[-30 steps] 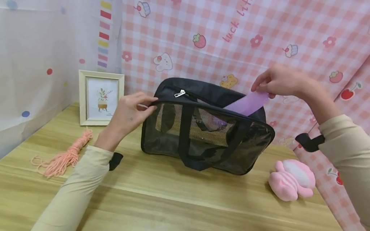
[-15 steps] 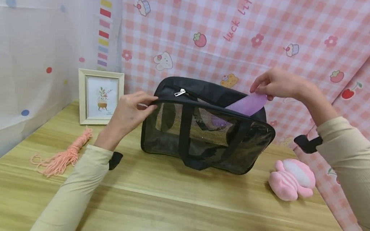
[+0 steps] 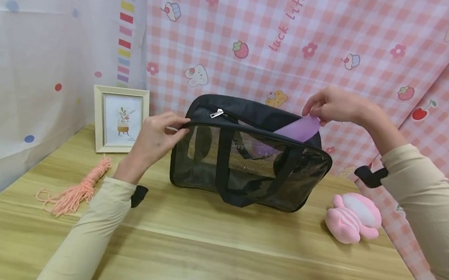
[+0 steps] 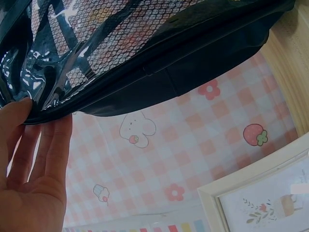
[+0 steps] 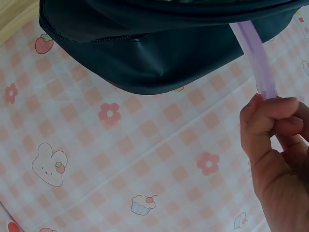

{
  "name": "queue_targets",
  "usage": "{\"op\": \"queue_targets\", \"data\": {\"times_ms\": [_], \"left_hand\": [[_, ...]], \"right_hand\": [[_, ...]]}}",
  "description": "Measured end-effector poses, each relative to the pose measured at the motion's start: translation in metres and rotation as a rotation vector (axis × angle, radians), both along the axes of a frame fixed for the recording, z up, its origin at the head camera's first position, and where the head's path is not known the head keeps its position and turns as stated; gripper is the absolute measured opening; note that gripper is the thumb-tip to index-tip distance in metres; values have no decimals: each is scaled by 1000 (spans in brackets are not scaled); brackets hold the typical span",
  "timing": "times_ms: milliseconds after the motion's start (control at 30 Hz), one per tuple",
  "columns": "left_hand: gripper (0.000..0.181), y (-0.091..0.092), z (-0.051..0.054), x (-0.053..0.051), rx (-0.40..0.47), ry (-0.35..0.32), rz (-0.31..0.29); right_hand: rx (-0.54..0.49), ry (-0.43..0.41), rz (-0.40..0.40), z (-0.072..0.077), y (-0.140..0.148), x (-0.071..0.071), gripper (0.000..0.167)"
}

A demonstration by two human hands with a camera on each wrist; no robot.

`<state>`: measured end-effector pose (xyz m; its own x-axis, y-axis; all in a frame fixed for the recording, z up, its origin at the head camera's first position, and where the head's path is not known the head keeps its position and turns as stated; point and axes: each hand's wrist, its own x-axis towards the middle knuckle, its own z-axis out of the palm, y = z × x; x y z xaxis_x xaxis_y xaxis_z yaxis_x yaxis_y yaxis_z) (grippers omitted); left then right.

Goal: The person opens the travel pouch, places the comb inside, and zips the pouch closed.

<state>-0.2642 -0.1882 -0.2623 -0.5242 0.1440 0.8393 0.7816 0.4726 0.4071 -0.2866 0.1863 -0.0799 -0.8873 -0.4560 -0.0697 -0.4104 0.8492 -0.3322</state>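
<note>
A black bag [image 3: 201,178] with clear and mesh panels stands upright on the table, its top zipper partly undone. My left hand [image 3: 155,139] pinches the bag's upper left edge between thumb and fingers; the left wrist view shows that hand [image 4: 41,164] on the dark piping. At the bag's right end my right hand [image 3: 336,105] pinches the end of a purple comb [image 3: 298,127]. The comb slants down through the opening, its lower part showing dimly behind the clear front. In the right wrist view the comb [image 5: 256,60] appears edge-on between thumb and fingers.
A pink plush toy [image 3: 354,218] lies to the right of the bag. On the left are a bundle of peach yarn [image 3: 82,188] and a cream picture frame [image 3: 96,116]. Patterned cloth [image 3: 250,19] hangs behind the wooden table [image 3: 215,253].
The right hand has lowered slightly with the comb, which sits a little deeper in the bag. My left hand keeps its hold on the bag's edge.
</note>
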Motion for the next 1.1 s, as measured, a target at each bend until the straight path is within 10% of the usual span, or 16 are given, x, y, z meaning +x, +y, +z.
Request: {"op": "queue_targets", "data": {"times_ms": [1100], "left_hand": [[21,0,-2,0,0,-2,3]], "right_hand": [[-64,-73,1,-8,-3,-5,24]]}}
